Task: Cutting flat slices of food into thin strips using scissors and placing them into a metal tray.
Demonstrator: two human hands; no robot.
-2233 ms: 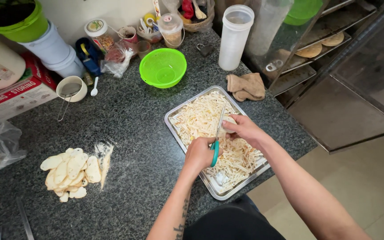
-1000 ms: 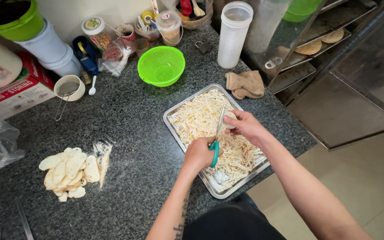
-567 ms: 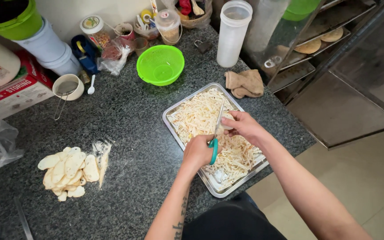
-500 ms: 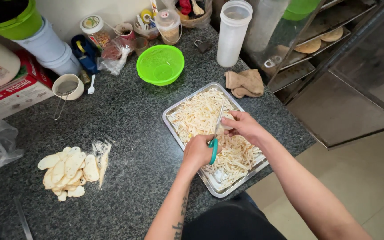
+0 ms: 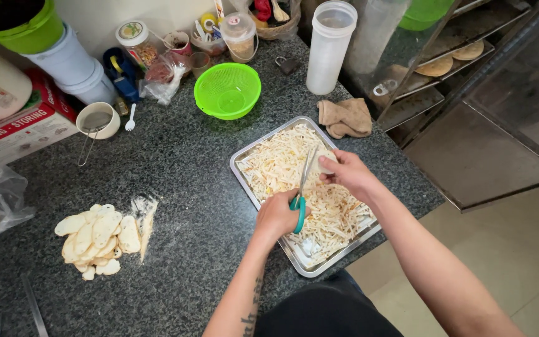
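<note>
There is just one view — a camera worn on the person's head, looking steeply down over a dark speckled counter [image 5: 176,162]. It faces forward toward the wall at the counter's far edge, close enough that both forearms rise from the bottom of the frame. To the right it takes in floor [image 5: 531,249] and a metal rack [image 5: 444,81] — no second view shares the scene.

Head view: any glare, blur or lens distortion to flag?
Head view: soft, even light with faint shadows; mild sheen on the metal tray rim, no blown-out glare. Left hand on the green-handled scissors and right hand look sharp, no motion blur. Wide-angle stretch shows at the edges, where the white container leans.
</note>
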